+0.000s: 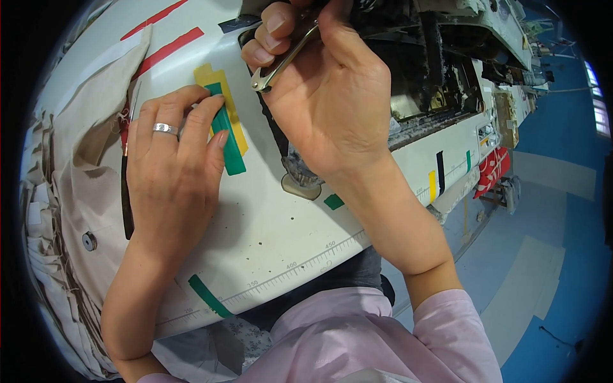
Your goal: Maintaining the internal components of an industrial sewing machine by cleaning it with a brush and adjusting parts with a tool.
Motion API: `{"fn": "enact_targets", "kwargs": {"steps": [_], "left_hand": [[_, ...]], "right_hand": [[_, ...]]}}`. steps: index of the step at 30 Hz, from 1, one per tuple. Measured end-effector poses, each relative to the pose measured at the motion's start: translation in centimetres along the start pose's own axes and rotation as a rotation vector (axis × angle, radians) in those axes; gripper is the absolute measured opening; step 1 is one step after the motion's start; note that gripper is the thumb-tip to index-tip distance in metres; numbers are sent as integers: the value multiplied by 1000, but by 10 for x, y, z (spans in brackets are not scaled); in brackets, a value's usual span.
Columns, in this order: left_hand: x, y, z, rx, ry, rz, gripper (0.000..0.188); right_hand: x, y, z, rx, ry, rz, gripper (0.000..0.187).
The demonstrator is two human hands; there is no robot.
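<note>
A person in pink sleeves (357, 332) works at a white table (268, 230) of a sewing machine (447, 70), seen from above. The right hand (325, 96), at 12 o'clock in the frame, is clenched around small metal tweezers (284, 60) — thumb and forefinger pinch the upper end, while the free end juts out toward 7 o'clock from the fist. The tweezers' working tips are hidden behind the fingers, up against the machine's dark, open mechanism. Just below the hand, at its 6 o'clock, a dark toothed part (301, 173) sits over a round plate set in the table.

The left hand (172, 172), at 9 o'clock, lies flat and released, palm down, gripping nothing. A silver ring (165, 129) shows on one finger. Its fingertips rest on a green tape strip (231, 150) laid over a yellow one (239, 137). The heel of the hand overlaps a dark slot at the edge of beige cloth (70, 166), which is heaped at 8 o'clock and carries a metal button (89, 241).

More tape marks dot the table — red strips (169, 48) at 11 o'clock, a green strip (209, 297) at 6 o'clock beside a printed ruler scale along the near edge. Blue floor (562, 242) fills 3 o'clock.
</note>
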State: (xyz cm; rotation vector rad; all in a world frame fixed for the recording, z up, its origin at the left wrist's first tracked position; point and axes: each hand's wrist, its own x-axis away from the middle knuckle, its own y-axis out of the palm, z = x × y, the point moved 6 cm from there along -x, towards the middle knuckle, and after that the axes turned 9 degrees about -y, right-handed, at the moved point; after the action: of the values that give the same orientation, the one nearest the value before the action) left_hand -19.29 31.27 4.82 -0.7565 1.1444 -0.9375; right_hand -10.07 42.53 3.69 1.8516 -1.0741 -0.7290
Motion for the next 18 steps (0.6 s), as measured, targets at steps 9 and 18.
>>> {"fn": "enact_targets", "kwargs": {"steps": [9, 18], "left_hand": [[-1, 1, 0, 1, -12, -7, 38], [-1, 1, -1, 3, 7, -2, 36]], "right_hand": [[7, 10, -2, -578, 210, -60, 31], [7, 12, 0, -721, 250, -52, 26]]}}
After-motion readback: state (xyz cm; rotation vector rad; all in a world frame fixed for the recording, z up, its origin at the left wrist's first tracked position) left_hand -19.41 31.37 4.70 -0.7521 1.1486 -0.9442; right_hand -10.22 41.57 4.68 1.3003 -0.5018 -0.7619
